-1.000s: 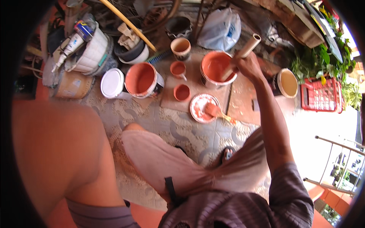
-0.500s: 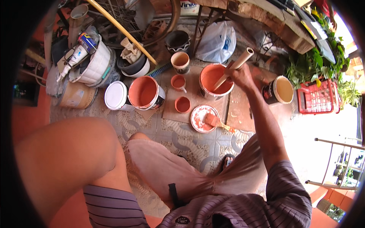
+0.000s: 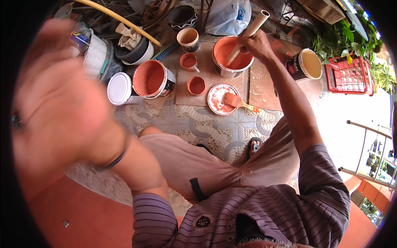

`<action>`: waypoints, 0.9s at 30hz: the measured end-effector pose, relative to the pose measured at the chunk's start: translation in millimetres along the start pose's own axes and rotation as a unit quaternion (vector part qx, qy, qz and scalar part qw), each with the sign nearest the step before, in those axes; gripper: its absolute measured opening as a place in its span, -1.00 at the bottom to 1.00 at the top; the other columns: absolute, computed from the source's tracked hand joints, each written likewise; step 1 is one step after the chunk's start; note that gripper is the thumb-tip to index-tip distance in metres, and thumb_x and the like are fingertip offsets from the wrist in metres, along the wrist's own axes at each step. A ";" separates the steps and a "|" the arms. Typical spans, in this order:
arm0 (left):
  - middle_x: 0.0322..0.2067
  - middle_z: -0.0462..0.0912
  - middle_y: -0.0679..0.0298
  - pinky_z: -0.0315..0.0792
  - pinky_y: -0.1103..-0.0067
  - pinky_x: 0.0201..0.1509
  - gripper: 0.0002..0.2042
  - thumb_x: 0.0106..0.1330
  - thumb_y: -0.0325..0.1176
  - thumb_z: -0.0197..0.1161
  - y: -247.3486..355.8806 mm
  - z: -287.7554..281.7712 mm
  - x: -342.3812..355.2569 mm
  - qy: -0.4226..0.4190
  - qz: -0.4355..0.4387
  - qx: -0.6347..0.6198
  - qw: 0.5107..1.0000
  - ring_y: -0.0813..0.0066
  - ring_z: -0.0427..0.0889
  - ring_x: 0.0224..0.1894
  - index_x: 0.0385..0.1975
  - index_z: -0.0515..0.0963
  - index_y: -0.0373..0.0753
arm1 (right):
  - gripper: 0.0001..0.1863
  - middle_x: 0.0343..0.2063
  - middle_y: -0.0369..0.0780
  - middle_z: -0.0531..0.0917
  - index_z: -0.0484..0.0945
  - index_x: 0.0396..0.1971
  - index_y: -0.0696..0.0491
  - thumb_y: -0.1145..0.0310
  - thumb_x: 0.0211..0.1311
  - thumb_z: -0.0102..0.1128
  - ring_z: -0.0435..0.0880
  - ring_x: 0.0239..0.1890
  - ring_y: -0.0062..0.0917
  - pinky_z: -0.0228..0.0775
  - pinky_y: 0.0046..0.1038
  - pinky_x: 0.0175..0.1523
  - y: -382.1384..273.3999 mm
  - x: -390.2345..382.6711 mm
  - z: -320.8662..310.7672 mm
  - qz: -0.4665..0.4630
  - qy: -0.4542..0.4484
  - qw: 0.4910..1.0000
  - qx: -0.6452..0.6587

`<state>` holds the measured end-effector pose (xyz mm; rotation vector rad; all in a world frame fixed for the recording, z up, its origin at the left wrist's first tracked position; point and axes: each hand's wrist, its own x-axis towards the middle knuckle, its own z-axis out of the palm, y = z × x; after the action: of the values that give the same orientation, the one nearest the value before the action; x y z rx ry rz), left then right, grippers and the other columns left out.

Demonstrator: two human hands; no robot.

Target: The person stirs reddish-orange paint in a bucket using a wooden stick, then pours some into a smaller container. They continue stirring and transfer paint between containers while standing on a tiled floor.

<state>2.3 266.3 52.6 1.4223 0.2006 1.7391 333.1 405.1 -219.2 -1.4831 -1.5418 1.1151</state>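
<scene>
My right hand [image 3: 257,44] is closed around a pale hollow pipe [image 3: 256,23]. The pipe slants down into a paint bucket [image 3: 227,72] of terracotta paint, its lower end inside. My left hand [image 3: 68,111] is raised close to the camera at the left, large and smeared by motion, with a dark band at its wrist; its fingers cannot be made out. Below the bucket, a paintbrush [image 3: 233,100] with reddish bristles lies across a paint-smeared white lid [image 3: 216,106]. A reddish cup with a handle [image 3: 189,60] and a small round container [image 3: 196,86] stand left of the bucket.
Further left are a reddish-stained bucket [image 3: 168,84] and a white-lidded tub [image 3: 120,89]. A dark bucket [image 3: 294,68] and a red plastic basket [image 3: 349,76] stand at right. A white plastic bag [image 3: 228,17] and a beige pot [image 3: 188,40] sit behind. Cardboard [image 3: 266,93] covers part of the patterned tiles.
My left arm has swung so that the hand now fills the left side. The view has shifted, and objects on the floor appear higher. My right hand keeps its grip on the pipe.
</scene>
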 end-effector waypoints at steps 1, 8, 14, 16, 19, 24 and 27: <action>0.05 0.59 -0.19 0.47 0.18 0.30 -0.48 0.35 -0.15 0.10 -20.1 -12.0 -18.2 0.030 -0.089 -0.111 0.989 0.01 0.61 0.12 0.04 0.50 -0.58 | -0.80 -0.48 -0.15 0.75 0.70 -0.32 0.22 0.37 0.19 0.41 0.76 -0.49 -0.50 0.65 -0.46 -0.34 2.5 3.2 3.3 -0.020 0.007 1.000 0.018; -0.31 0.71 0.25 0.62 0.50 -0.26 -0.70 0.53 -0.11 0.32 -145.5 -36.1 -139.4 0.401 -0.247 0.116 0.874 0.44 0.70 -0.35 -0.11 0.61 -0.26 | -0.74 -0.49 -0.05 0.77 0.77 -0.40 0.10 0.19 0.07 0.45 0.83 -0.42 -0.25 0.68 -0.25 -0.20 7.5 11.6 -25.6 -0.071 0.048 0.968 -0.238; -0.34 0.72 0.28 0.64 0.56 -0.31 -0.76 0.50 -0.18 0.36 -158.0 -67.0 -175.3 0.460 -0.273 0.111 0.838 0.46 0.71 -0.40 -0.10 0.60 -0.24 | -0.82 -0.48 -0.14 0.77 0.73 -0.38 0.20 0.37 0.17 0.39 0.80 -0.45 -0.48 0.65 -0.45 -0.34 6.2 5.5 1.3 -0.023 0.002 1.000 0.000; -0.33 0.69 0.29 0.62 0.56 -0.30 -0.77 0.51 -0.20 0.34 -157.8 -65.0 -172.0 0.455 -0.281 0.102 0.839 0.48 0.70 -0.38 -0.11 0.60 -0.23 | -0.78 -0.46 -0.11 0.79 0.75 -0.39 0.17 0.30 0.14 0.42 0.83 -0.42 -0.41 0.68 -0.37 -0.28 12.3 15.4 1.2 -0.050 0.028 0.998 -0.009; -0.32 0.65 0.32 0.58 0.57 -0.28 -0.80 0.52 -0.22 0.33 -154.2 -53.8 -158.8 0.432 -0.279 0.104 0.851 0.52 0.66 -0.35 -0.11 0.59 -0.22 | -0.74 -0.44 -0.09 0.80 0.77 -0.39 0.12 0.21 0.10 0.45 0.84 -0.39 -0.34 0.69 -0.29 -0.19 21.4 33.0 -18.8 -0.157 0.075 0.961 -0.215; -0.33 0.72 0.29 0.62 0.55 -0.28 -0.81 0.51 -0.24 0.34 -149.2 -72.1 -166.8 0.449 -0.282 0.117 0.839 0.47 0.72 -0.36 -0.12 0.61 -0.24 | -0.79 -0.56 -0.16 0.74 0.74 -0.40 0.16 0.31 0.12 0.44 0.79 -0.48 -0.51 0.65 -0.39 -0.33 -2.7 3.0 -4.3 0.014 -0.013 0.997 -0.069; -0.33 0.72 0.29 0.62 0.55 -0.28 -0.81 0.51 -0.25 0.34 -153.6 -68.7 -163.5 0.446 -0.279 0.092 0.846 0.47 0.72 -0.35 -0.13 0.61 -0.24 | -0.83 -0.54 -0.20 0.74 0.74 -0.36 0.17 0.36 0.17 0.37 0.75 -0.51 -0.56 0.63 -0.42 -0.37 8.3 1.0 6.3 -0.034 0.029 0.999 0.003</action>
<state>18.0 274.7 -181.4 0.4610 1.1817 1.7563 330.4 405.1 -229.3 -1.4363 -1.5360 1.0283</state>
